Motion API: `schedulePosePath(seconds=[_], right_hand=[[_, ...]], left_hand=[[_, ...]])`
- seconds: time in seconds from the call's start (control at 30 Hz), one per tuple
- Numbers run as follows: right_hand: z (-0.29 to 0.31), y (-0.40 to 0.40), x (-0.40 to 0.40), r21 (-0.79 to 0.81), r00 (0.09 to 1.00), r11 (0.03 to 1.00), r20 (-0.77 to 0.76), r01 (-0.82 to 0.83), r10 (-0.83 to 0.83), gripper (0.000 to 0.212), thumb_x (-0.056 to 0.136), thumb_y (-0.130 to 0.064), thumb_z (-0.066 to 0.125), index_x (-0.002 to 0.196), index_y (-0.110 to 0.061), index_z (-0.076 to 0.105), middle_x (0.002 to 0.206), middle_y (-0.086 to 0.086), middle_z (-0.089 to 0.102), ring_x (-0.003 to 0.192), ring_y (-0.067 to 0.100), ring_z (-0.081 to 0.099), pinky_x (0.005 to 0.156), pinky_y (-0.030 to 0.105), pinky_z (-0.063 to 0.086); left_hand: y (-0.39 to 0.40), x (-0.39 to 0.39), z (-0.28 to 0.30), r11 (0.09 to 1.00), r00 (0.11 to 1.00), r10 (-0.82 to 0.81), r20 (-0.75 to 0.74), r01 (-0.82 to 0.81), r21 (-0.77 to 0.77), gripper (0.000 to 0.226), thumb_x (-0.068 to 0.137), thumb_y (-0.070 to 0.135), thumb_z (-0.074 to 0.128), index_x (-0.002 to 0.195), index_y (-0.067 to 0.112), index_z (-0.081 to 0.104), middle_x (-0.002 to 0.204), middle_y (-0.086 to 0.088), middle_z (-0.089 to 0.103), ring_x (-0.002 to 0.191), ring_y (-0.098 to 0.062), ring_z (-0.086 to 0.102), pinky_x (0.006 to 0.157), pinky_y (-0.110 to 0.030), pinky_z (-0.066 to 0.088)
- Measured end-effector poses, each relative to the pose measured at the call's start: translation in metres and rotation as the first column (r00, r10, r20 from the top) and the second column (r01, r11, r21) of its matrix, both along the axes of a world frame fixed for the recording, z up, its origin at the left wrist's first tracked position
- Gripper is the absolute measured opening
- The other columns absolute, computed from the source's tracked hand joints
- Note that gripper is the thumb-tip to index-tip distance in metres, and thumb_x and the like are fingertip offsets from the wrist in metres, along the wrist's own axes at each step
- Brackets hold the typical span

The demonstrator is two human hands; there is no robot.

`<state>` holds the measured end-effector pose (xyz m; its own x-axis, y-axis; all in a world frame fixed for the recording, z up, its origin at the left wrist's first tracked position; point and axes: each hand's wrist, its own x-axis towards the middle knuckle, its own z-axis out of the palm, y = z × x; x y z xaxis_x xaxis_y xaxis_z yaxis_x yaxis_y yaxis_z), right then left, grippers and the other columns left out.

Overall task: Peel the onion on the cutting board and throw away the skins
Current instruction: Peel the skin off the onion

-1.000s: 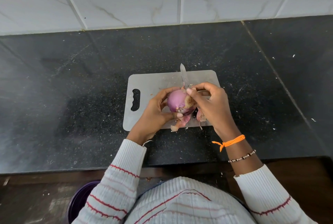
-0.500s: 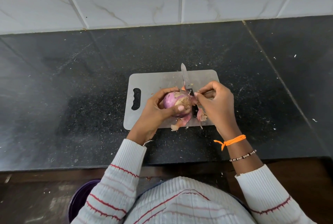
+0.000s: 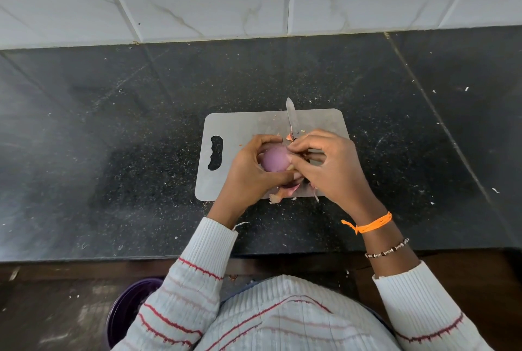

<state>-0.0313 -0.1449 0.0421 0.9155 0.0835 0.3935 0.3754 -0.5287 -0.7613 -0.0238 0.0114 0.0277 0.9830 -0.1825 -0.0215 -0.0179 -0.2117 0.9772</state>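
A purple onion (image 3: 274, 158) sits above the grey cutting board (image 3: 240, 124), cupped in my left hand (image 3: 248, 170), its smooth peeled side facing up. My right hand (image 3: 330, 167) pinches a strip of skin at the onion's right side with thumb and fingertips. Loose skins (image 3: 282, 192) lie on the board's near edge under both hands. A knife (image 3: 291, 117) lies on the board behind the onion, blade pointing away; its handle is hidden under my right hand.
The board rests on a black speckled counter (image 3: 113, 153) backed by a white tiled wall. A dark purple bin (image 3: 127, 311) stands on the floor at lower left, below the counter edge. Small skin flecks dot the counter.
My left hand has turned the onion, so its smooth purple side now faces up instead of the brownish end. My right hand has closed in over the onion's right side.
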Motion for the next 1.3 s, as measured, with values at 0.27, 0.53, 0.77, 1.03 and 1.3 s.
schedulePosePath(seconds=[0.27, 0.53, 0.77, 1.03, 1.3], right_hand=[[-0.003, -0.006, 0.001, -0.007, 0.999, 0.999, 0.015, 0.033, -0.033, 0.003, 0.078, -0.003, 0.068, 0.079, -0.003, 0.071, 0.078, 0.006, 0.068, 0.075, 0.012, 0.063, 0.069, 0.025, 0.053], [-0.001, -0.002, -0.006, 0.133, 0.992, 0.991, -0.125, -0.005, 0.022, 0.01, 0.074, -0.009, 0.076, 0.082, -0.013, 0.071, 0.083, -0.007, 0.065, 0.082, 0.005, 0.063, 0.072, 0.018, 0.054], [-0.006, 0.007, -0.002, 0.112, 0.984, 0.989, -0.163, 0.095, -0.076, 0.01, 0.079, -0.005, 0.07, 0.076, -0.013, 0.066, 0.076, -0.015, 0.057, 0.074, -0.005, 0.057, 0.07, 0.005, 0.042], [-0.022, -0.002, 0.003, -0.019, 0.938, 0.967, -0.24, 0.254, -0.251, 0.006, 0.09, -0.012, 0.059, 0.085, -0.008, 0.06, 0.091, 0.005, 0.06, 0.079, 0.017, 0.057, 0.067, 0.025, 0.045], [-0.021, -0.013, -0.003, -0.132, 0.952, 0.961, -0.155, 0.244, -0.263, 0.018, 0.086, 0.003, 0.055, 0.089, -0.01, 0.067, 0.09, 0.001, 0.065, 0.08, 0.007, 0.059, 0.073, 0.017, 0.048]], left_hand=[[-0.003, -0.002, -0.001, 1.0, 0.999, 0.01, -0.038, -0.01, -0.007, 0.066, 0.056, 0.013, 0.088, 0.114, 0.012, 0.056, 0.107, 0.002, 0.065, 0.101, -0.009, 0.062, 0.086, -0.024, 0.053], [-0.001, -0.003, -0.002, 0.999, 0.998, 0.043, -0.055, -0.043, 0.006, 0.064, 0.058, 0.017, 0.088, 0.114, 0.015, 0.056, 0.106, 0.003, 0.065, 0.101, -0.011, 0.062, 0.088, -0.031, 0.053], [0.0, -0.006, -0.003, 0.998, 0.998, 0.057, -0.037, -0.056, 0.033, 0.063, 0.057, 0.017, 0.088, 0.112, 0.015, 0.057, 0.102, 0.007, 0.064, 0.098, -0.01, 0.062, 0.087, -0.032, 0.054], [0.001, -0.009, -0.001, 1.0, 1.0, 0.002, 0.008, -0.002, 0.017, 0.056, 0.056, 0.014, 0.088, 0.102, 0.017, 0.058, 0.102, 0.009, 0.062, 0.1, -0.009, 0.06, 0.085, -0.032, 0.055], [0.003, -0.009, 0.001, 1.0, 0.999, 0.009, 0.049, -0.009, 0.006, 0.058, 0.055, 0.013, 0.088, 0.101, 0.029, 0.056, 0.113, 0.008, 0.052, 0.105, -0.006, 0.055, 0.083, -0.029, 0.055]])
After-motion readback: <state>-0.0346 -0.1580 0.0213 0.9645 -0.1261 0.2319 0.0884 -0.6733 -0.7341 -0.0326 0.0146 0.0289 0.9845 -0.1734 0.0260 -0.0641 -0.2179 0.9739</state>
